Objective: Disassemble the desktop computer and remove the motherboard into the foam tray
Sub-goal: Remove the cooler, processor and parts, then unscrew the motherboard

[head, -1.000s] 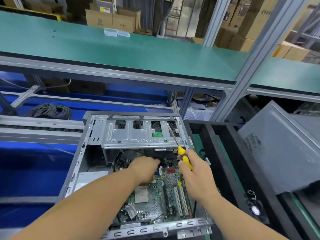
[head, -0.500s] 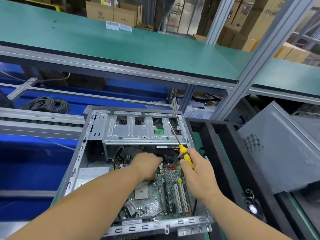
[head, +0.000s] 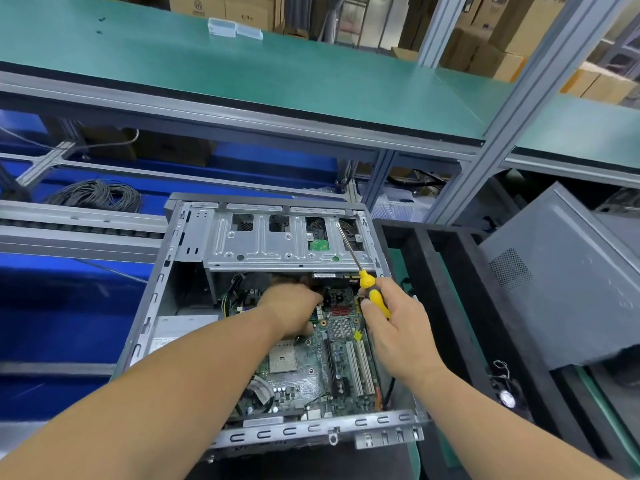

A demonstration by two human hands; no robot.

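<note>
A: Head view: where is the motherboard (head: 325,355)?
B: Lower center of the frame, lying inside the open computer case (head: 166,271), below the silver drive cage (head: 277,244).
A: And each grip?
B: The left hand (head: 294,310) reaches into the case at the board's upper edge; its fingers are hidden, so I cannot tell its grip. The right hand (head: 398,327) is clamped on a yellow screwdriver (head: 372,292), shaft pointing up-left.
A: The foam tray (head: 440,299)?
B: Black, just right of the case. 1 grey case panel (head: 561,282) leans at the right edge.
</note>
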